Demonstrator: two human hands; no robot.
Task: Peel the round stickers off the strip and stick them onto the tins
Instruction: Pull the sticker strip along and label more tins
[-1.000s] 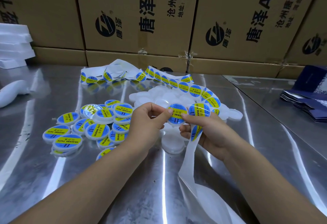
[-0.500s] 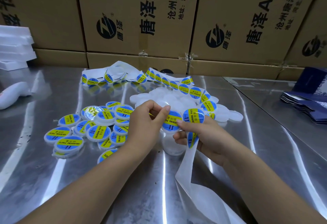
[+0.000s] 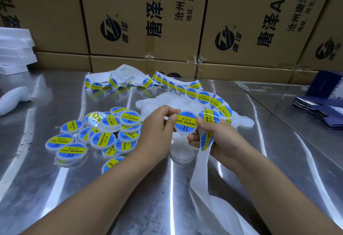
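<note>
My left hand [image 3: 157,132] grips a small white round tin [image 3: 186,124] whose lid carries a blue and yellow "SOLDERING PASTE" sticker. My right hand [image 3: 217,136] touches that tin's right edge with its fingertips and holds the sticker strip [image 3: 202,97], which curls over it. The strip runs back to a loose heap at the table's rear. Its bare white backing [image 3: 201,166] hangs down from my right hand toward the near edge. A pile of labelled tins [image 3: 96,136] lies to the left. Plain white tins [image 3: 159,104] lie behind my hands.
The steel table [image 3: 55,188] is backed by a wall of brown cardboard boxes [image 3: 148,21]. White foam pieces [image 3: 14,51] are stacked at the far left. Dark blue flat cartons [image 3: 321,108] lie at the right on a second steel surface.
The sticker has come off the strip and now lies flat on the tin's lid. Both hands stay together above the table.
</note>
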